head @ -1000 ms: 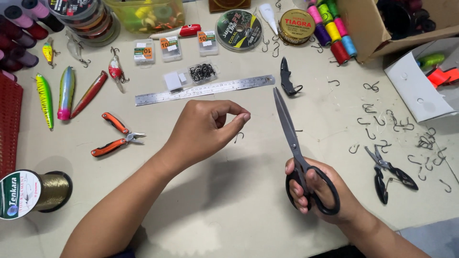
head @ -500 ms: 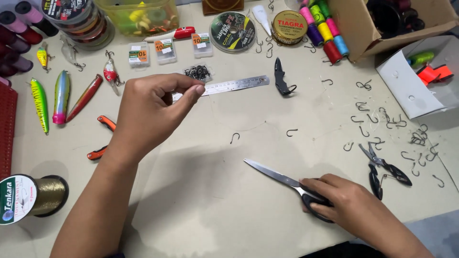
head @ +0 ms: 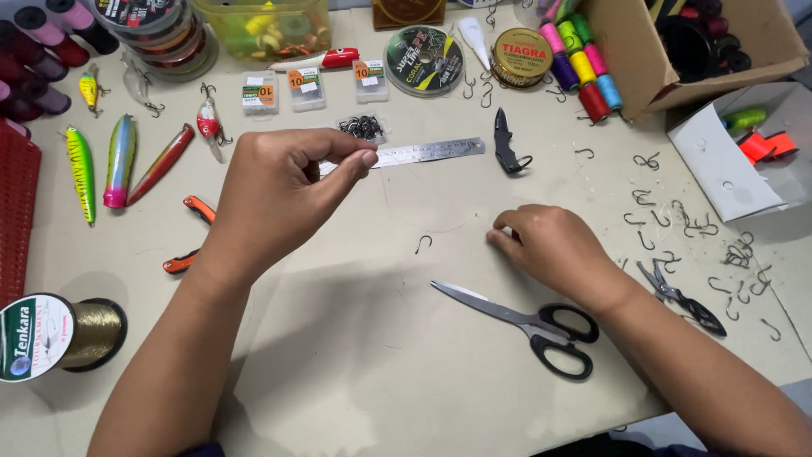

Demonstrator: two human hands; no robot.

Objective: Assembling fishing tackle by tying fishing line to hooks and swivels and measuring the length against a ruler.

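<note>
Pinching thumb against forefinger, your left hand [head: 283,190] hovers above the table [head: 381,381] just in front of the steel ruler [head: 419,153]; a thin fishing line seems to run from that pinch, but it is too fine to be sure of. Your right hand [head: 554,245] rests palm down, fingers curled, their tips pressing the table; whether they pin the line you cannot tell. The small hook [head: 422,244] lies loose between your hands, touching neither. Judge it light, stiff and sharp at the point: take it by the shank, away from the barb. The black-handled scissors [head: 529,323] lie just beside your right wrist, unheld.
</note>
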